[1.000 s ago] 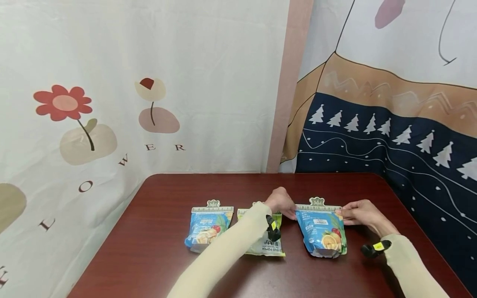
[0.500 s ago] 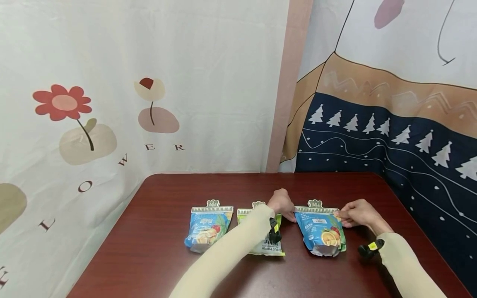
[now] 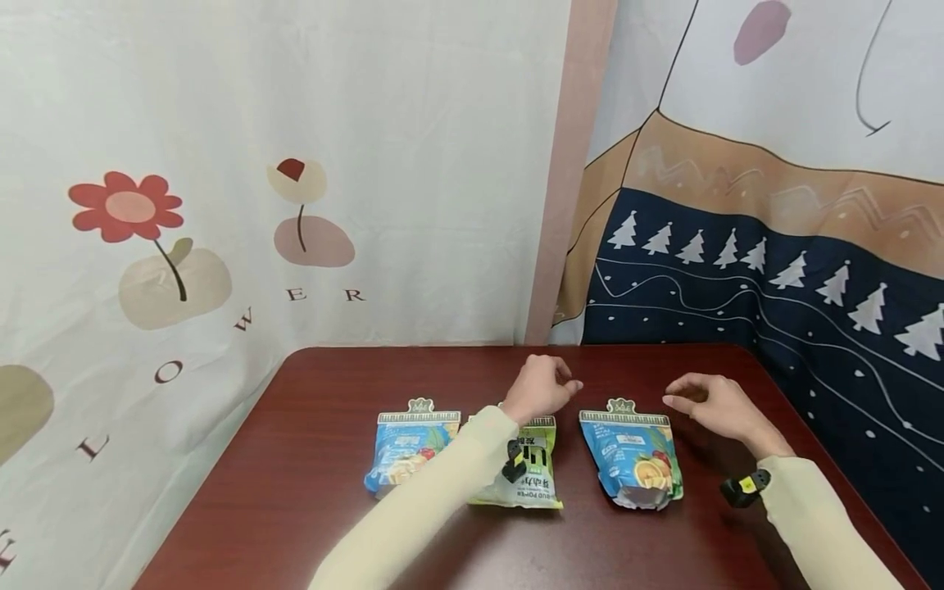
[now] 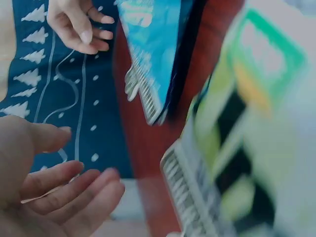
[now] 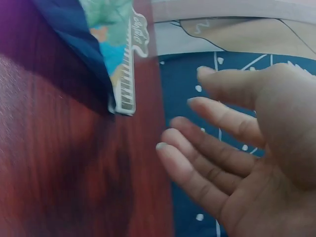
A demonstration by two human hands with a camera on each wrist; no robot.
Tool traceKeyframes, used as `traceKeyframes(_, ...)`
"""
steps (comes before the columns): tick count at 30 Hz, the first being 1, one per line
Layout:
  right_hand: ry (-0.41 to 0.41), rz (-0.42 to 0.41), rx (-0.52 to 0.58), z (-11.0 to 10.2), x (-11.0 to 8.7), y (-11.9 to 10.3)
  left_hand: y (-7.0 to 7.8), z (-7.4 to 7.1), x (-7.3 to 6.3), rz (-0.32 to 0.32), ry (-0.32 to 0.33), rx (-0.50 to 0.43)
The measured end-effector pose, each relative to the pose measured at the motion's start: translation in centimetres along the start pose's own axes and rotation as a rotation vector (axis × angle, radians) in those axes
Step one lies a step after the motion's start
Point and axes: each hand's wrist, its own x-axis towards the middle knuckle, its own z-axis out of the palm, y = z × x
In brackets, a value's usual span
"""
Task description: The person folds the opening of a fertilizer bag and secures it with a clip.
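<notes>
Three snack bags lie in a row on the table, each with a wide pale clip across its top edge. The right-hand blue bag (image 3: 634,463) bears a clip (image 3: 623,416) and lies free of both hands. My left hand (image 3: 541,389) hovers above the green bag (image 3: 534,471), fingers loosely bent and holding nothing; the sleeve covers part of that bag and its clip. My right hand (image 3: 719,412) is raised just right of the right-hand blue bag, thumb and fingers apart. Farther left lies another blue bag (image 3: 409,451), partly behind the left forearm.
The dark red table (image 3: 280,492) has its far edge against a pale flower-printed curtain (image 3: 442,164). A navy cloth with white trees (image 3: 737,287) hangs at the right. Black wrist cameras (image 3: 745,489) sit on both wrists.
Both hands have let go of the right-hand blue bag and lifted. The left hand moved left and up, the right hand slightly right and up. The bag shifted slightly left.
</notes>
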Motion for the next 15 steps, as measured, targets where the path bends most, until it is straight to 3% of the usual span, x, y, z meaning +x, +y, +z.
traceKeyframes(7, 0.121, -0.097, -0.057, -1.4, -0.3, -0.9, -2.6, -4.9, -1.1, 0.108, 0.12, 0.101)
traceKeyframes(15, 0.178, -0.159, -0.153, -1.6, -1.0, -0.4, -7.8, -10.0, -4.1, 0.147, 0.26, 0.245)
